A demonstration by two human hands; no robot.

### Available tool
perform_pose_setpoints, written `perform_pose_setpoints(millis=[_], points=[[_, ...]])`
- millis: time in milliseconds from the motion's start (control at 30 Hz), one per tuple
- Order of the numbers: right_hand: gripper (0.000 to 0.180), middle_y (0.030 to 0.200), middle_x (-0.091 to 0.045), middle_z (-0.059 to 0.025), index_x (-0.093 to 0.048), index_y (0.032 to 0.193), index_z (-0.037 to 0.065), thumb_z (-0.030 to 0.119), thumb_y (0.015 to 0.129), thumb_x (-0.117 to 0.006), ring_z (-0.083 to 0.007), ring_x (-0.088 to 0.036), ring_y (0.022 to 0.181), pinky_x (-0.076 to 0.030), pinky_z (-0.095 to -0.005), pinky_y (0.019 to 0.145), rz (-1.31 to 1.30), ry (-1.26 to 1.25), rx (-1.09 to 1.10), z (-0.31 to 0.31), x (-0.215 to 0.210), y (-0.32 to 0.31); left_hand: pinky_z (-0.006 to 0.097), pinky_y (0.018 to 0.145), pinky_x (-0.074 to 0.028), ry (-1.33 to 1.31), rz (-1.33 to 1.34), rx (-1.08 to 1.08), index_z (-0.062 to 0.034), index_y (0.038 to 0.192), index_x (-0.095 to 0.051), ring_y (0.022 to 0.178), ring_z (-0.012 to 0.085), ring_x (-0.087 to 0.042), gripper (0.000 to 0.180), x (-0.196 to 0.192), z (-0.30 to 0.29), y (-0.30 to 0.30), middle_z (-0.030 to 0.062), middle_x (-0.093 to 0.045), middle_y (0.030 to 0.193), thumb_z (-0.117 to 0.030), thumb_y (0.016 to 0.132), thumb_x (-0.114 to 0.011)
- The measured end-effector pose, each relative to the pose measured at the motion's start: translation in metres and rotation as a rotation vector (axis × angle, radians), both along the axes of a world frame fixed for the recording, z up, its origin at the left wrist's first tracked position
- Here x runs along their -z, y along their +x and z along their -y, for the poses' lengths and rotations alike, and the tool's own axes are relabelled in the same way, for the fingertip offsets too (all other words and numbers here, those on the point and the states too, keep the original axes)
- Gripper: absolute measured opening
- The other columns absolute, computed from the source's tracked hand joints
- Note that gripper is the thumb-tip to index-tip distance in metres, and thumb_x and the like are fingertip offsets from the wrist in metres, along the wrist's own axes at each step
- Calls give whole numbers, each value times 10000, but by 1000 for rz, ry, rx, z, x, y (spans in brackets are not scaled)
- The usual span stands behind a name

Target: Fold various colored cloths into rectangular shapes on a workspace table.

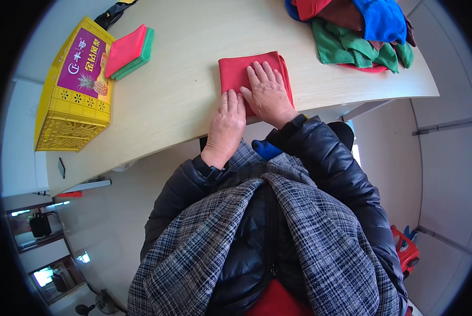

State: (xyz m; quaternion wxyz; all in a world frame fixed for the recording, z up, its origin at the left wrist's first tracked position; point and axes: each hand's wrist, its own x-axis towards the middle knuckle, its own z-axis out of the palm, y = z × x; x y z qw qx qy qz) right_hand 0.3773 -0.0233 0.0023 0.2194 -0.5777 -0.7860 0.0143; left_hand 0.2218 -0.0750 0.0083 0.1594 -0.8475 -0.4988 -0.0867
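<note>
A red cloth (236, 71), folded into a square, lies flat near the front edge of the table. My right hand (269, 95) rests on its right part with the fingers spread. At the cloth's lower left edge, my left hand (227, 126) lies with its fingers stretched out and close together, the tips on the fabric. Both hands press down and grip nothing. Along the right side of the cloth the folded layers show. A blue piece of cloth (267, 150) sits at my lap, below the table edge.
Left on the table stands a yellow plastic crate (72, 124); beside it lie folded red (125, 50) and green (141, 60) cloths. A loose heap of cloths (346, 42) in blue, green, brown and red sits at the far right. A dark flat object (61, 168) lies near the left corner.
</note>
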Motion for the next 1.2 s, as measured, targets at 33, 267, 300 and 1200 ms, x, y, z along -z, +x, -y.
perform_pose_setpoints(millis=[33,267,300,1200], points=[[637,1562,-393,-196,-418,1496,23,454,1027,-441,-385,-317,1469,-230,-488,1207,94,37,12,-2,5,3,352,981,-534,22,-6,21,73,1325,-540,1310,345,-528,458,0,0,-2,234,-533,1389,-45,882,-552],[626,1574,-384,-177,-425,1500,44,453,1027,-439,-374,-307,1476,-216,-487,1214,87,42,17,0,6,6,367,971,-538,36,133,79,37,1304,-574,1241,333,-587,430,4,4,-17,188,-581,1359,-11,877,-560],[625,1575,-384,-175,-425,1501,46,454,1027,-439,-373,-308,1476,-214,-487,1215,88,49,13,0,6,6,360,956,-544,40,151,71,33,1283,-588,1220,326,-600,410,4,6,-19,191,-592,1335,-23,877,-569],[630,1592,-361,-155,-410,1510,52,433,1012,-469,-351,-292,1489,-240,-498,1204,57,-24,109,-15,8,38,524,1219,-196,-207,274,131,-59,1513,-406,1499,294,-279,622,1,-49,-6,146,-330,1607,-448,1031,-462]])
